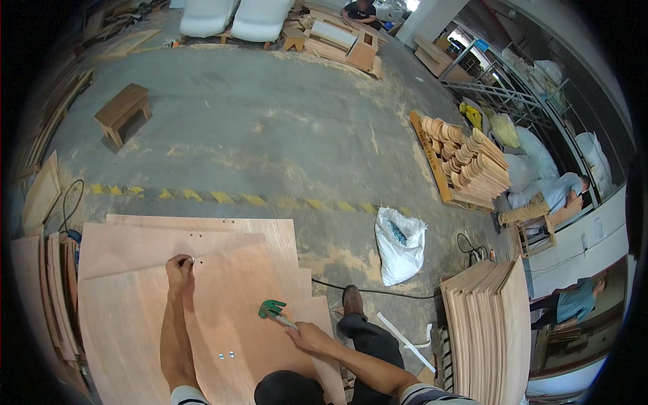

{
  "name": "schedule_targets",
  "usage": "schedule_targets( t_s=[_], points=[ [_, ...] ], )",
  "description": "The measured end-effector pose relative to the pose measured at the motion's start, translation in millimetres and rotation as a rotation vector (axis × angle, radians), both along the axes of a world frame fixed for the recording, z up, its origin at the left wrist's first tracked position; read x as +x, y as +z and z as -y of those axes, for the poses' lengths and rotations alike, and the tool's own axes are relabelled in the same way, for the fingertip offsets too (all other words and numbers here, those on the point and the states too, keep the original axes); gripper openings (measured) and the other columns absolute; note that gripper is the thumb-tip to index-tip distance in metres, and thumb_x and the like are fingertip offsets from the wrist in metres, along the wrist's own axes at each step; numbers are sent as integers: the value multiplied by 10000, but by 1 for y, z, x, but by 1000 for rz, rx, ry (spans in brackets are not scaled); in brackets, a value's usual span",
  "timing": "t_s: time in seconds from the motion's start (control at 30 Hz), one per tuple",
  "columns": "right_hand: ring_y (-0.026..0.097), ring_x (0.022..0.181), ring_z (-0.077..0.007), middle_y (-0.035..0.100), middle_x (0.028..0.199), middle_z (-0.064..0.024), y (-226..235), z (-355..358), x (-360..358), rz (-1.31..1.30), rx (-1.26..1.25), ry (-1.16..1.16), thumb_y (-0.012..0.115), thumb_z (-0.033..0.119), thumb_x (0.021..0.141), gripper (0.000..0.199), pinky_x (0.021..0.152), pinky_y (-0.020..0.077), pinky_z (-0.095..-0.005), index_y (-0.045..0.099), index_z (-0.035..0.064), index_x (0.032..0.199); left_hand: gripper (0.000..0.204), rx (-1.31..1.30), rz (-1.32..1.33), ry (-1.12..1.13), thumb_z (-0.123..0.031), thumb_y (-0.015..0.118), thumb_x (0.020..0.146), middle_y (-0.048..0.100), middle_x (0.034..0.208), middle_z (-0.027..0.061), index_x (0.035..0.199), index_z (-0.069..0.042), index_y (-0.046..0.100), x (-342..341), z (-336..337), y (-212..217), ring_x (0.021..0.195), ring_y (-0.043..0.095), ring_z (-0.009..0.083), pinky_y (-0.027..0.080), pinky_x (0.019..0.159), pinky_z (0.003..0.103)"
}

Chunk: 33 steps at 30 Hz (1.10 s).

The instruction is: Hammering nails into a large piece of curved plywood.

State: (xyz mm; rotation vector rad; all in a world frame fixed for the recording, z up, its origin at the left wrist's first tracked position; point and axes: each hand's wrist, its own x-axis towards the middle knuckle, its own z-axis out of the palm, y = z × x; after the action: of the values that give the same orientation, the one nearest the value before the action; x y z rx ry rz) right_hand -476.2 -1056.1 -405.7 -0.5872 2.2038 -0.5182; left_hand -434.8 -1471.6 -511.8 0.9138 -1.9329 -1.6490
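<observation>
My right hand [312, 337] grips the handle of a hammer [272, 309] with a green head, held over the top plywood panel [250, 297]. My left hand [179, 271] is closed in a pinch at that panel's far left corner. A small glint shows at its fingertips, too small to name, right beside a dark drilled hole [201, 262]. Two small shiny metal fittings [226, 355] sit in the same panel nearer to me. Beneath it lie more plywood panels [135, 250], stacked askew, some with paired holes near their far edges.
A white sack [399, 246] with small bluish pieces stands on the floor beyond my foot. Upright curved plywood sheets [482, 331] are stacked at right. A black cable [378, 293] crosses the floor. A wooden stool [123, 111] stands far left. Two people [547, 196] [574, 302] are at right, another [360, 11] far back.
</observation>
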Motion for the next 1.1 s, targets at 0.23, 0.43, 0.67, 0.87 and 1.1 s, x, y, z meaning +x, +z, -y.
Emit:
schedule_targets(
  t_s=[0.23,0.43,0.67,0.87,1.1],
  points=[
    [631,779,-454,623,795,-316,-4,-2,9,2,-17,-8,503,371,932,458,705,474,-505,621,-71,906,99,-84,32,-64,-13,592,801,632,709,59,804,58,661,15,-4,-8,646,563,118,465,593,266],
    [644,796,-440,630,808,-316,-8,0,-3,-7,194,1,464,418,946,509,714,486,-524,593,-74,932,177,59,-48,67,-141,590,846,618,751,53,821,27,641,9,-3,-9,676,539,124,449,596,305],
    [612,797,-484,590,755,-344,-6,10,-11,-25,-93,-16,508,321,931,440,698,473,-501,592,-111,932,129,429,-204,221,-41,656,860,614,774,69,948,53,650,8,-5,3,678,562,115,451,591,221],
    [591,797,-506,583,771,-353,17,22,-2,54,-31,-54,499,340,945,439,678,459,-512,588,-82,866,84,352,-197,151,0,665,822,612,853,94,894,43,671,23,-8,-10,712,577,140,483,643,259],
    [585,761,-508,580,739,-340,7,15,-9,-11,-82,-35,504,350,944,450,638,453,-508,577,-77,823,82,37,47,44,-28,690,786,596,911,85,843,30,691,15,-5,-5,805,591,164,483,694,280]
  ],
)
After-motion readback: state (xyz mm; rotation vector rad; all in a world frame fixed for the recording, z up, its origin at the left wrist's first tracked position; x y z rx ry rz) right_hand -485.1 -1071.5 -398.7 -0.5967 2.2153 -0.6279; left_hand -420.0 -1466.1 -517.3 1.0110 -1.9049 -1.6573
